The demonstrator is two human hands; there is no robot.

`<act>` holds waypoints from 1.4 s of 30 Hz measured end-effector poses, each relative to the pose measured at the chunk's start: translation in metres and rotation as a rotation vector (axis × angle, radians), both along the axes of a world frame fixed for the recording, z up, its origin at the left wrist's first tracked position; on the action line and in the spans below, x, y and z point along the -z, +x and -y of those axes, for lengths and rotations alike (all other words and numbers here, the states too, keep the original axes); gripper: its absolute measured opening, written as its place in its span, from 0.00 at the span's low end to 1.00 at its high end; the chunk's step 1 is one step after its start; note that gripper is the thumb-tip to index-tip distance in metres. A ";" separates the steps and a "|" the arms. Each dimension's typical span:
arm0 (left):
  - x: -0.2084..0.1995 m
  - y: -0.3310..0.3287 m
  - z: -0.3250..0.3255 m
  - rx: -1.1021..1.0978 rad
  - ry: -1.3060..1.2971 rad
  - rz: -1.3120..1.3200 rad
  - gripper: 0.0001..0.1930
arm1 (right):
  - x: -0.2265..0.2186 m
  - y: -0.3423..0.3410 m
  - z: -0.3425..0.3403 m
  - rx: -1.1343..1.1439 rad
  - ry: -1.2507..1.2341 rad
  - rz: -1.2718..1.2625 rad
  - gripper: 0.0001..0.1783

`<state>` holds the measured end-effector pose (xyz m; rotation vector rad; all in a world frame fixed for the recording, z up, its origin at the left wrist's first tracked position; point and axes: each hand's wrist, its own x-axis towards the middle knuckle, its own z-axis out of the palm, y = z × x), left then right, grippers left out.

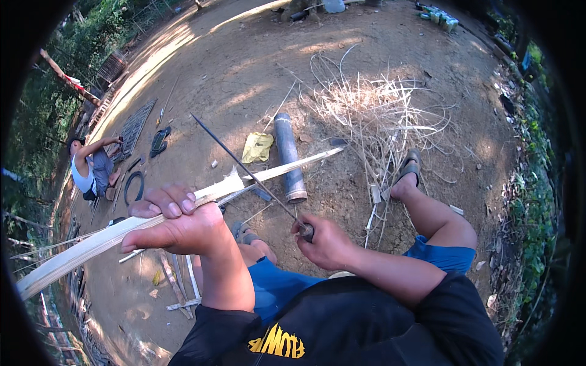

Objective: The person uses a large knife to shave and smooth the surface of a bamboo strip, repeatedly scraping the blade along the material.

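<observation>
My left hand (174,216) is wrapped round a long pale strip, which looks like split bamboo (91,254). The strip slants from the lower left to the far right, passing over a dark round tube (284,137) lying on the ground; whether they touch I cannot tell. My right hand (326,242) grips the handle of a long thin-bladed knife (268,194). Its dark blade points up and left and crosses the strip beyond my left hand. A ragged shaving (231,183) stands up from the strip beside the blade.
A tangled heap of thin shavings (384,104) lies ahead right, near my sandalled foot (408,171). A crumpled yellow bag (257,147) lies beside the tube. Another person (91,168) sits at the left by a woven panel (135,127). Loose sticks (177,283) lie lower left.
</observation>
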<state>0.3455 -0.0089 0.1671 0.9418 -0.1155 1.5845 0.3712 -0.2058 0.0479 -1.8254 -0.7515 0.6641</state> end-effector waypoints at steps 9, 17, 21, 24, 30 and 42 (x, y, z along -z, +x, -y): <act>0.014 -0.016 0.019 0.129 0.016 -0.056 0.33 | 0.005 0.006 0.001 0.032 -0.038 0.020 0.10; 0.012 -0.016 0.025 0.103 0.015 -0.048 0.34 | 0.018 0.014 0.005 0.067 -0.103 0.047 0.09; 0.009 -0.015 0.015 0.057 0.021 -0.054 0.33 | -0.003 0.003 0.006 0.062 -0.105 0.052 0.11; 0.013 -0.020 0.022 0.097 0.001 -0.081 0.33 | 0.020 0.012 0.007 0.058 -0.184 0.189 0.11; 0.010 -0.015 0.008 0.109 -0.046 -0.032 0.34 | 0.006 0.003 0.000 0.045 -0.029 0.151 0.11; 0.002 -0.003 0.022 0.139 0.030 -0.005 0.34 | 0.038 0.031 0.022 0.103 -0.184 0.309 0.11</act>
